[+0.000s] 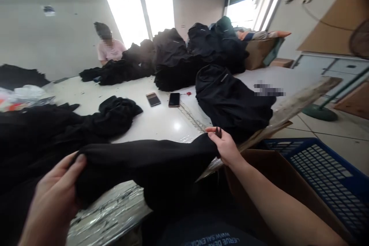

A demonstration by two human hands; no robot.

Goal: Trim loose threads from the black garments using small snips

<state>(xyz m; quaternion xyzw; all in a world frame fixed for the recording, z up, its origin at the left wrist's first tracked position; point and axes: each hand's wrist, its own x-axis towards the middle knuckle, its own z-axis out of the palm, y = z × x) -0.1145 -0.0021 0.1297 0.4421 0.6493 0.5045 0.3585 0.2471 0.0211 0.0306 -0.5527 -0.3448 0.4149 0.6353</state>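
A black garment [150, 157] is stretched between my two hands above the near table edge. My left hand [59, 188] is closed on its left end, thumb on top. At the other end my right hand [225, 144] pinches the cloth. A small dark pointed object [218, 132] sticks up from the fingers of that hand; its kind is hard to tell. The garment's lower part hangs down and merges with dark cloth in front of me. Just beyond my right hand lies a black hooded jacket [233, 96].
Two phones [174, 100] [153, 99] lie on the white table [155, 127]. Black garments [112, 119] are heaped at left, with taller piles [178, 57] behind. A person [111, 48] sits across. At right are a cardboard box [259, 165], a blue crate [323, 169] and a fan stand [319, 112].
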